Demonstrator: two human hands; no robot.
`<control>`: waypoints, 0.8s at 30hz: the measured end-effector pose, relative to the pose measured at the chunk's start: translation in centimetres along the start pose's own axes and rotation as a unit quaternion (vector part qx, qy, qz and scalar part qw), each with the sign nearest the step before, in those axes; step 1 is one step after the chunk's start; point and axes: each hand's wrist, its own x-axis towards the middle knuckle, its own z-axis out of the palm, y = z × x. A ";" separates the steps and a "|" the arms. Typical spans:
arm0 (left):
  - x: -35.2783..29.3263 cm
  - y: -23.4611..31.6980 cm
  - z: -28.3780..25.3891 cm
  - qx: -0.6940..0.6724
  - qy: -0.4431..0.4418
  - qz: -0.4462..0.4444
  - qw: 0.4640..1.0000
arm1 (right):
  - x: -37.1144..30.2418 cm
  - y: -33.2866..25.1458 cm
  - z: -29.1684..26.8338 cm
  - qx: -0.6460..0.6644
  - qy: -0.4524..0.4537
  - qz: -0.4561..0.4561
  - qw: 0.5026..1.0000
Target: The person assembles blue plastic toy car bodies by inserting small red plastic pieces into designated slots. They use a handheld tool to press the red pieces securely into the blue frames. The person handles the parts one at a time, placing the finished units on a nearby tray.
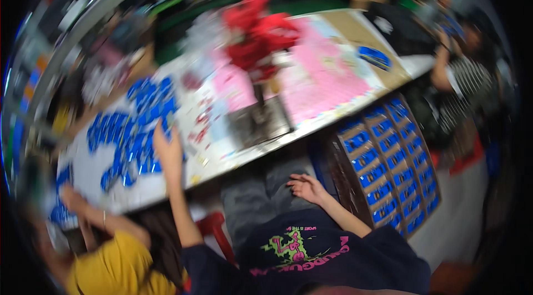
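My left hand (168, 148) reaches over the table at the right edge of a spread of small blue packets (150, 106). Its fingers are smeared by motion, so whether a packet is in them cannot be told. My right hand (308, 188) hangs above my lap, apart from the table, with its fingers loosely spread and nothing in them. Beyond it, at the table's front edge, stands a grey metal block (261, 123) with an upright post. Bright red bundles (255, 34) sit around the top of that post.
An open carton (388, 161) with rows of blue packets stands to my right, below the table edge (327, 120). Pink sheets (327, 67) cover the table's middle. A co-worker in a yellow top (119, 261) works close on the left; another in stripes (469, 86) is at far right.
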 end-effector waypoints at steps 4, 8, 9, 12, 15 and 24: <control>0.1 -0.9 -1.4 0.026 0.030 0.021 0.999 | 0.5 0.3 0.7 0.002 0.004 -0.011 1.000; -0.4 -0.9 -2.2 0.040 0.019 -0.021 0.999 | 0.3 0.3 0.7 -0.005 0.017 -0.009 1.000; -0.5 -1.0 -2.2 0.044 0.018 -0.023 0.999 | 0.2 0.3 0.7 -0.006 0.020 -0.010 1.000; -0.5 -1.8 -2.5 0.066 0.019 -0.011 0.998 | 0.0 0.1 0.7 -0.004 0.026 -0.014 1.000; -0.6 -2.4 -2.7 0.070 0.022 0.021 0.997 | 0.0 -0.1 0.5 0.000 0.022 -0.013 1.000; -1.2 -2.5 -1.9 0.175 0.032 0.090 0.980 | 0.2 0.0 0.6 0.010 0.018 -0.009 1.000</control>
